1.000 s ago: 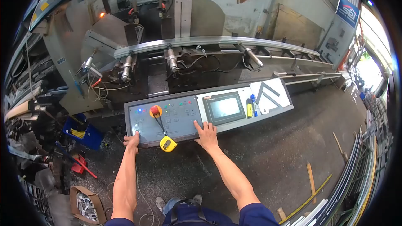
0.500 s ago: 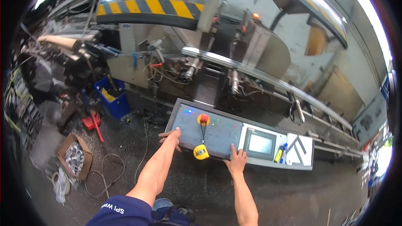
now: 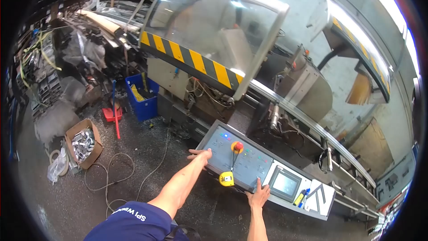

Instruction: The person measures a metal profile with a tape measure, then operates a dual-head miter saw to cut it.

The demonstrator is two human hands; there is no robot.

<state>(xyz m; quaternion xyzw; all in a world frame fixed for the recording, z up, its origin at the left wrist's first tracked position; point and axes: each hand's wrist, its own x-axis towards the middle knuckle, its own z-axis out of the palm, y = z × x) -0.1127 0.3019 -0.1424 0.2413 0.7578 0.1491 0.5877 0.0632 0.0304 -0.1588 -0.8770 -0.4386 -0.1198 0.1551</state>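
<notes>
A grey control panel (image 3: 245, 166) runs across the middle, with a red emergency button (image 3: 238, 146) on a yellow ring. From the button a yellow tape measure (image 3: 226, 179) hangs by a strap at the panel's near edge. My left hand (image 3: 201, 157) rests at the panel's left end, thumb on top and fingers apart over the edge. My right hand (image 3: 258, 195) has its index finger stretched onto the panel face, left of the screen (image 3: 285, 184), with its other fingers at the near edge. Markers (image 3: 301, 197) and a white sheet (image 3: 320, 198) lie right of the screen.
Behind the panel stands a machine with a clear striped guard (image 3: 196, 62) and a long metal profile (image 3: 307, 127). At left are a blue bin (image 3: 145, 105), a red dustpan (image 3: 111, 114), a cardboard box (image 3: 94, 151) of metal pieces, and a cable (image 3: 107, 183) on the floor.
The left striped guard has come down over the machine's left cutting area. The view has shifted, so the panel sits lower and further right. Both hands keep their places on the panel.
</notes>
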